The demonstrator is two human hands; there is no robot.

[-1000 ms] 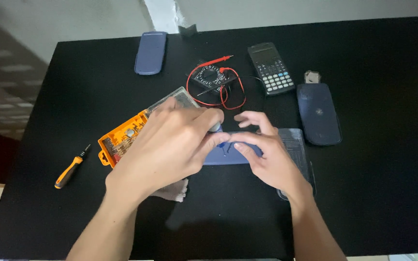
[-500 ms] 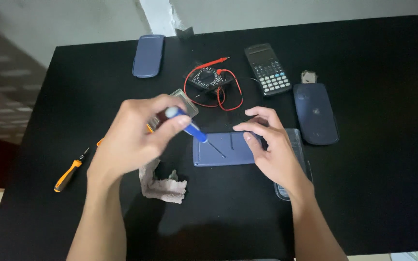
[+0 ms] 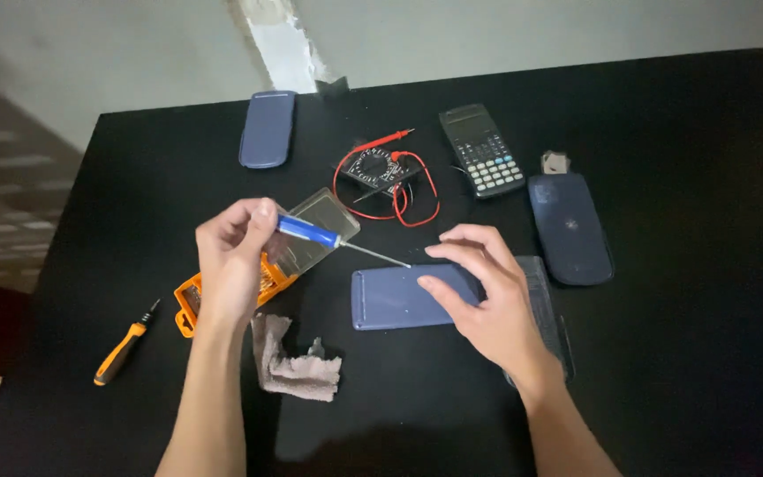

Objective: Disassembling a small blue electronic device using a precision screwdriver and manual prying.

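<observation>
Two hands work here: our left hand (image 3: 233, 265) grips the blue-handled screwdriver (image 3: 309, 232), while our right hand (image 3: 487, 305) rests open-fingered on the blue-grey device (image 3: 395, 299), steadying it.

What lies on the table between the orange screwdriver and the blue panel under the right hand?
In the head view, a crumpled grey rag lies between the orange screwdriver and the blue panel.
</observation>
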